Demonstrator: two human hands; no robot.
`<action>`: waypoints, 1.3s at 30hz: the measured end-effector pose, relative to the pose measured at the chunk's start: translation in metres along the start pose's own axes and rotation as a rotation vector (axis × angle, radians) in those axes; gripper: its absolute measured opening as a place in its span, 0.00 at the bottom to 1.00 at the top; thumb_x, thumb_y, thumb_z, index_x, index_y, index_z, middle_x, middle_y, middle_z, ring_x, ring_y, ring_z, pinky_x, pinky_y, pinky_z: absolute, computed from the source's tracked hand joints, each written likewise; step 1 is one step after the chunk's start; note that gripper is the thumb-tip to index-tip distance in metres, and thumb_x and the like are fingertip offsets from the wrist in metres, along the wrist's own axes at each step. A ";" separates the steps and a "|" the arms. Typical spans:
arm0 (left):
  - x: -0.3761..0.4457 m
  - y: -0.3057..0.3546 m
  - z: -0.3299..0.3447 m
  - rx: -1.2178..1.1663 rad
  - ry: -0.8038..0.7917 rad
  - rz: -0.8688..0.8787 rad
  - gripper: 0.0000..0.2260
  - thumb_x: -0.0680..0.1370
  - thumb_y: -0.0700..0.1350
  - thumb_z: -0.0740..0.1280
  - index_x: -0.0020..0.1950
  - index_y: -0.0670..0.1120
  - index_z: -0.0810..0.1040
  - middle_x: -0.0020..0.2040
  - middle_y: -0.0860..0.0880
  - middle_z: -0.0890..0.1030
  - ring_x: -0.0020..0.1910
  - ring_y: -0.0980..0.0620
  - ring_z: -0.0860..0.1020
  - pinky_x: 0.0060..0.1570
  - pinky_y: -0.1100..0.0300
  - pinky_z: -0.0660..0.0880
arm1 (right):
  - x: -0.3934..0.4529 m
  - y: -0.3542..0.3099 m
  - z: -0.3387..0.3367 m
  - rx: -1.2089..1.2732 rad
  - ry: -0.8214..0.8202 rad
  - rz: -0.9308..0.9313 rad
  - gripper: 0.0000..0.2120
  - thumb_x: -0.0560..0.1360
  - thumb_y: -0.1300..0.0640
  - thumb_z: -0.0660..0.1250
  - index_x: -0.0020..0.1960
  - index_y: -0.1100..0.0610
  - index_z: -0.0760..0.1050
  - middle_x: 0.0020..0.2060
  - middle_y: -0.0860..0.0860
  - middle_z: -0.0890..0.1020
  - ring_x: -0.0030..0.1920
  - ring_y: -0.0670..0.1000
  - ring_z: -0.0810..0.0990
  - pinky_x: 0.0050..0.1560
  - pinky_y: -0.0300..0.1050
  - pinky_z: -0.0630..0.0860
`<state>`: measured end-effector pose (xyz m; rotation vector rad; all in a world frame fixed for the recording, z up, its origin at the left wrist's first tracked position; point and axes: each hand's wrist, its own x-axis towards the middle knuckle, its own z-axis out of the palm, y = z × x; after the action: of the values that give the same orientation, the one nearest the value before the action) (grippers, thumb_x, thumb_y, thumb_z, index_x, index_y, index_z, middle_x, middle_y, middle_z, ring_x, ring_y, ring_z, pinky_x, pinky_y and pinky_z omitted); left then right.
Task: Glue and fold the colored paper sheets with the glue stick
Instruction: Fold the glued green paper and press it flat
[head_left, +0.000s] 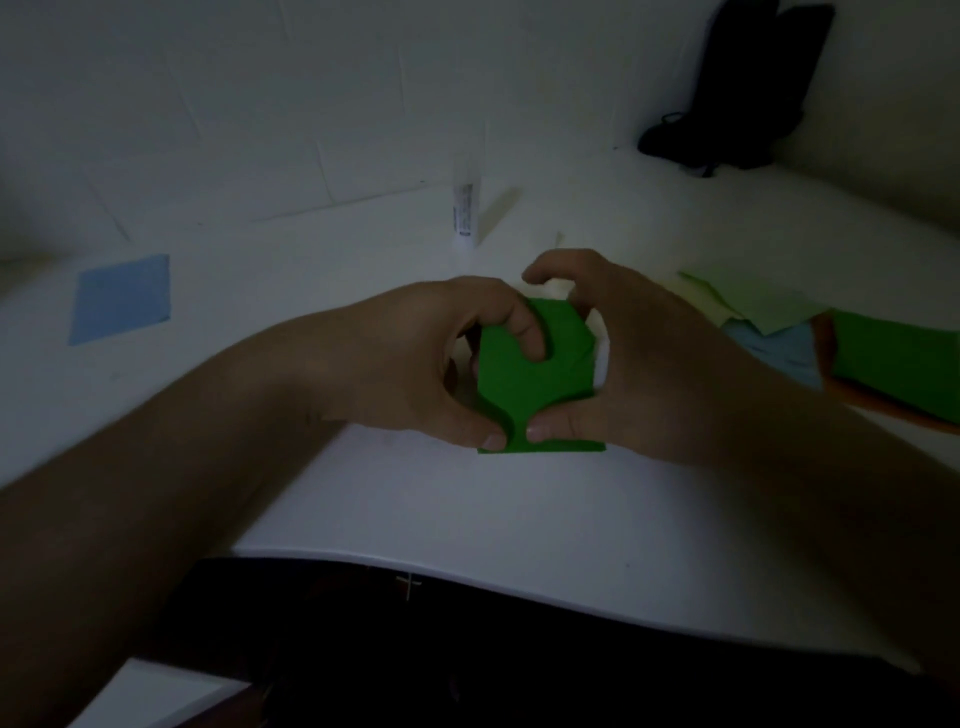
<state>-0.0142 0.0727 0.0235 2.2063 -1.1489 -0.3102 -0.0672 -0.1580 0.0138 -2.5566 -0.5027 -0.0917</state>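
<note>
A dark green paper sheet (524, 387), partly folded, is held just above the white table (467, 504) in the middle of the view. My left hand (415, 353) grips its left side, index finger on top and thumb at the lower edge. On the sheet's right side is my right hand (639, 358), thumb pressed on the lower edge beside the left thumb. The white glue stick (466, 213) stands upright behind the hands, untouched. A light blue sheet (122, 297) lies flat at the far left.
A pile of coloured sheets lies at the right: light green (753, 301), pale blue (779, 348), dark green (898, 364) and an orange edge. A black object (737, 93) stands in the back right corner by the wall. The table's front edge curves just before my lap.
</note>
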 end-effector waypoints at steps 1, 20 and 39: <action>-0.001 0.002 0.000 -0.020 -0.005 0.000 0.27 0.66 0.43 0.84 0.60 0.55 0.78 0.56 0.55 0.78 0.41 0.67 0.77 0.39 0.75 0.70 | 0.001 0.000 -0.001 0.009 -0.006 0.004 0.54 0.55 0.33 0.80 0.75 0.35 0.56 0.58 0.47 0.75 0.57 0.49 0.74 0.56 0.49 0.73; 0.001 0.000 0.001 0.006 0.033 0.047 0.22 0.66 0.46 0.84 0.52 0.58 0.77 0.49 0.64 0.77 0.44 0.69 0.75 0.41 0.76 0.67 | -0.004 0.017 -0.016 -0.018 -0.158 0.068 0.56 0.63 0.43 0.82 0.78 0.31 0.48 0.46 0.40 0.73 0.45 0.33 0.73 0.44 0.34 0.69; 0.008 0.000 0.008 -0.042 0.078 0.020 0.20 0.66 0.47 0.84 0.51 0.58 0.79 0.52 0.65 0.79 0.53 0.63 0.78 0.48 0.71 0.72 | 0.007 0.004 0.007 0.076 0.023 -0.011 0.46 0.63 0.43 0.83 0.74 0.33 0.62 0.63 0.38 0.77 0.60 0.43 0.75 0.59 0.47 0.73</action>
<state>-0.0131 0.0629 0.0177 2.1498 -1.1122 -0.2355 -0.0595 -0.1555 0.0071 -2.4762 -0.5019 -0.1042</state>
